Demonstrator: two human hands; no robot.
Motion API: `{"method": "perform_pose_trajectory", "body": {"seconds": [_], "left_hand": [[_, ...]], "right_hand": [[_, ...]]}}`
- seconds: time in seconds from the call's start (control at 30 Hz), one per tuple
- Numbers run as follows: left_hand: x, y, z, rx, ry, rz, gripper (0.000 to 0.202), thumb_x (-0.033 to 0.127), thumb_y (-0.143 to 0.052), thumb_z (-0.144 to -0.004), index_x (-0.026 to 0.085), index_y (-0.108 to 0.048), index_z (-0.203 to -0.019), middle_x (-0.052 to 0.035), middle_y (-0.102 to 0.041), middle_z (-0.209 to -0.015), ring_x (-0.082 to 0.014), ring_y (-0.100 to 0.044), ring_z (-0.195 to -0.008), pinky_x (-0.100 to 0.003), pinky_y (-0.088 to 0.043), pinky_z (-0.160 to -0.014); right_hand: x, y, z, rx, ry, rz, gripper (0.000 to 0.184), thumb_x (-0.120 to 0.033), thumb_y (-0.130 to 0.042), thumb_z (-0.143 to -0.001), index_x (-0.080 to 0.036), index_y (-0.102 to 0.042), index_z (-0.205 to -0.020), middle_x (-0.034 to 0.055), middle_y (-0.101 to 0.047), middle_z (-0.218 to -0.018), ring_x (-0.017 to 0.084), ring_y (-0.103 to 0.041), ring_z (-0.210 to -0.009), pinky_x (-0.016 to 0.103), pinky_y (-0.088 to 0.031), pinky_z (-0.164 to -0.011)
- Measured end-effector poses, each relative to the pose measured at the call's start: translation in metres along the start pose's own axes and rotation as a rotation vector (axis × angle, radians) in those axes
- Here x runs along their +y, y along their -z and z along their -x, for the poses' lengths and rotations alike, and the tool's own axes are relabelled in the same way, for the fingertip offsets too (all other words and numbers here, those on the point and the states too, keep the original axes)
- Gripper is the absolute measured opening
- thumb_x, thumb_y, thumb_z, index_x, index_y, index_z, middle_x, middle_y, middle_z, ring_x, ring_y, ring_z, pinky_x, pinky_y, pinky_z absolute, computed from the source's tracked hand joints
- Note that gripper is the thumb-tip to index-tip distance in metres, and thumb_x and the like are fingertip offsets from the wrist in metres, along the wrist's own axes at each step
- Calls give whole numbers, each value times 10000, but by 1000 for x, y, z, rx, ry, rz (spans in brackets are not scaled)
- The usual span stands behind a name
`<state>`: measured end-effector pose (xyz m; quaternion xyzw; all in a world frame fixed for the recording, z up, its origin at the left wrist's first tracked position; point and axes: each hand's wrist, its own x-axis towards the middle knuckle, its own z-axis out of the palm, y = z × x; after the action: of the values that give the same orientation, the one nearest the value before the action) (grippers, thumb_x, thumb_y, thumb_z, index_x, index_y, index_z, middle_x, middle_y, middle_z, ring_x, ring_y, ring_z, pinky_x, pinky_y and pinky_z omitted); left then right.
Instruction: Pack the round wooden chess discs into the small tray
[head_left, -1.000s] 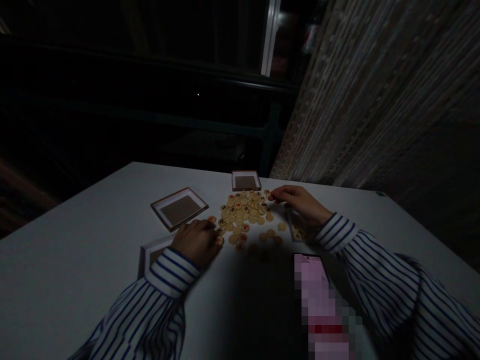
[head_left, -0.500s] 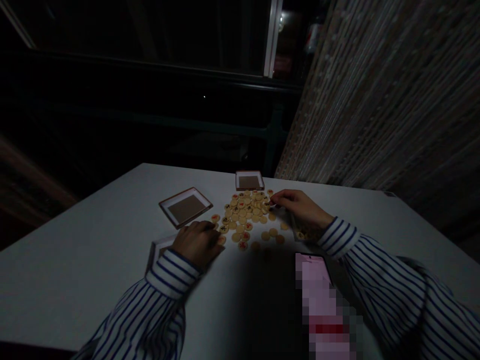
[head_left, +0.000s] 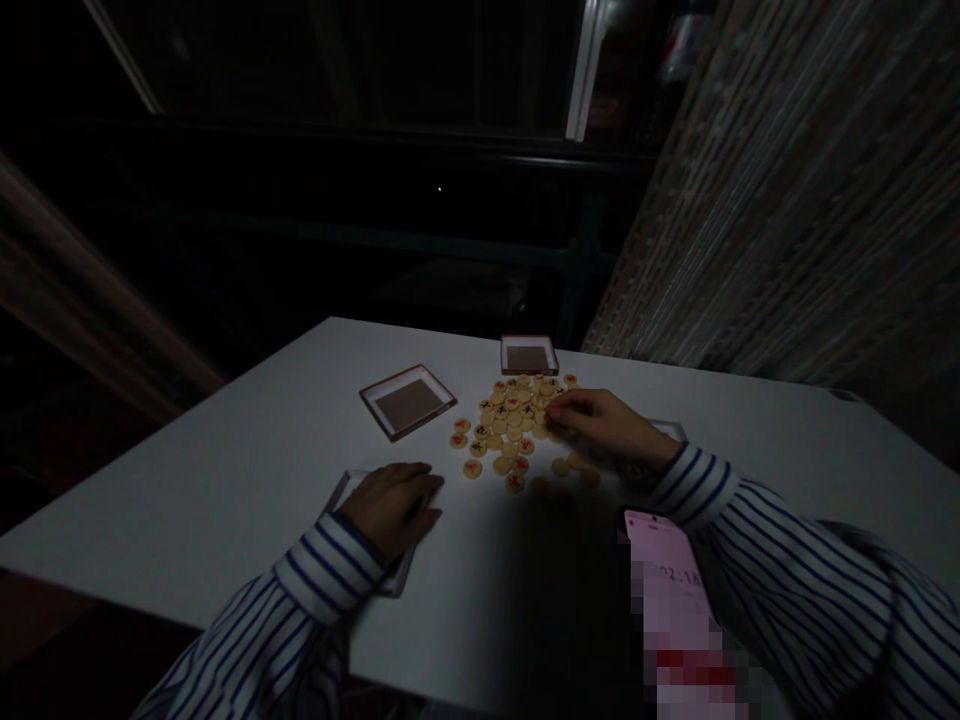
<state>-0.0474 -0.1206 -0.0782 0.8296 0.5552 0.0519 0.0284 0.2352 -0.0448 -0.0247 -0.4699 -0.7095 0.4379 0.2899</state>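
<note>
A heap of round wooden Chinese chess pieces point(head_left: 514, 420) with red or black characters, some blank side up, lies on the white table point(head_left: 247, 490). My right hand point(head_left: 611, 425) reaches in from the right, thumb and fingertips pinched together against the heap's right edge; whatever is between them is hidden. To the left of the pieces, my left hand point(head_left: 394, 505) lies palm down over a shallow open box point(head_left: 397, 580), with its fingers stretched forward and the thumb apart. I see nothing in it. It partly covers that box.
Two shallow brown-rimmed boxes stand farther back, a left box point(head_left: 384, 428) and a far box point(head_left: 529, 371). Another pale box point(head_left: 667, 428) is mostly behind my right hand. A lit phone point(head_left: 664, 545) lies in front of my right forearm. A beaded string curtain point(head_left: 690, 220) hangs behind.
My left hand has drawn back from the pieces toward me, over the near box. My right fingertips have moved slightly into the heap's right edge. The camera view has shifted left.
</note>
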Motion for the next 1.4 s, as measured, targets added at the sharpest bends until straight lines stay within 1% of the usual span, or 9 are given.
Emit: {"method": "perform_pose_trajectory", "body": {"seconds": [0.17, 0.37, 0.43, 0.5, 0.6, 0.7, 0.87, 1.1, 1.4], "left_hand": [[-13, 17, -6, 53, -2, 119, 432, 423, -480, -763, 142, -592, -1072, -144, -579, -1146, -252, -523, -1070, -371, -410, -922], [-7, 62, 8, 543, 305, 368, 402, 450, -433, -790, 157, -593, -1014, -81, -650, -975, -204, -608, -879, -327, -478, -806], [-4, 71, 17, 619, 372, 404, 385, 441, -462, -780, 160, -591, -1009, -64, -657, -934, -186, -616, -842, -312, -480, -796], [-2, 72, 28, 530, 294, 386, 399, 460, -508, -745, 162, -598, -994, -62, -663, -903, -187, -618, -822, -309, -489, -774], [-3, 55, 46, 171, -12, 302, 390, 437, -584, -694, 194, -614, -998, -71, -643, -1028, -210, -587, -947, -329, -463, -844], [-8, 28, 59, 82, -84, 207, 363, 361, -588, -702, 195, -615, -1024, -94, -602, -1123, -236, -535, -1051, -371, -427, -902], [-18, 6, 62, 70, -65, 183, 231, 320, -512, -769, 203, -655, -908, -74, -647, -1033, -200, -586, -961, -344, -461, -852], [-32, 5, 46, 196, -37, 115, 220, 282, -469, -804, 213, -678, -794, -54, -670, -958, -188, -614, -883, -349, -480, -794], [-52, 1, 22, 217, -111, 144, 285, 366, -436, -811, 224, -683, -804, -53, -686, -904, -197, -620, -843, -379, -467, -789]], "right_hand": [[-7, 0, 3, -2, 33, 43, 197, -287, -535, -746, -134, -629, -827, 28, -629, -780, 137, -565, -734, 294, -441, -721], [-5, -6, 2, -54, 64, 49, 219, -314, -539, -741, -139, -632, -835, 46, -645, -842, 159, -579, -788, 305, -456, -744], [-5, -12, 1, -77, 88, 56, 229, -326, -533, -744, -142, -630, -841, 47, -647, -838, 163, -580, -780, 306, -461, -734], [-6, -19, -1, -95, 129, 87, 225, -327, -522, -752, -146, -628, -833, 44, -649, -819, 166, -581, -779, 304, -461, -730], [-7, -28, -4, -114, 173, 142, 211, -308, -508, -764, -147, -626, -830, 41, -651, -807, 165, -582, -785, 295, -457, -732], [-7, -34, -9, -141, 168, 182, 216, -295, -499, -770, -144, -622, -865, 38, -649, -805, 153, -586, -758, 281, -456, -710], [-9, -36, -18, -152, 164, 206, 212, -288, -502, -767, -145, -613, -878, 33, -641, -788, 142, -584, -728, 273, -458, -695], [-13, -29, -16, -135, 169, 208, 199, -269, -485, -769, -141, -607, -860, 33, -638, -767, 143, -586, -730, 274, -460, -702], [-2, -15, -14, -106, 178, 285, 208, -255, -489, -760, -135, -619, -869, 54, -643, -842, 156, -583, -772, 287, -455, -714]]}}
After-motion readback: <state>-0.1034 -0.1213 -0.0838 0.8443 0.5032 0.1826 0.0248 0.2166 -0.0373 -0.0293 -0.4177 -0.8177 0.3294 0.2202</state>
